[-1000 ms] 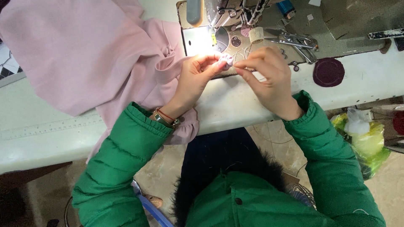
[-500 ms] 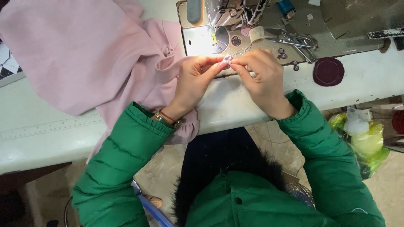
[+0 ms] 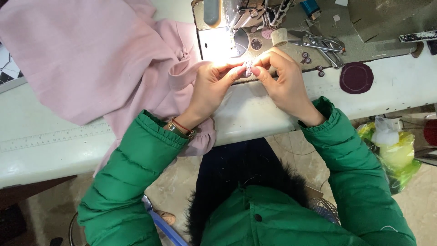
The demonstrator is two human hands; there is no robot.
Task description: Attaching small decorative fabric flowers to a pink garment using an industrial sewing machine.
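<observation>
My left hand and my right hand meet fingertip to fingertip in front of the sewing machine. Together they pinch one small pale item, possibly a button; it is too small to tell. A pink garment is spread over the white table to the left. One of its folds runs under my left hand and wrist. Both arms wear green padded sleeves.
Scissors, several small dark buttons and a thread spool lie on the machine bed. A round maroon patch rests on the table at right. A yellow-green plastic bag hangs below the table edge. A ruler strip marks the table front.
Both hands have shifted slightly up and left toward the lit machine bed. My right fingertips have closed in on the small item held by the left.
</observation>
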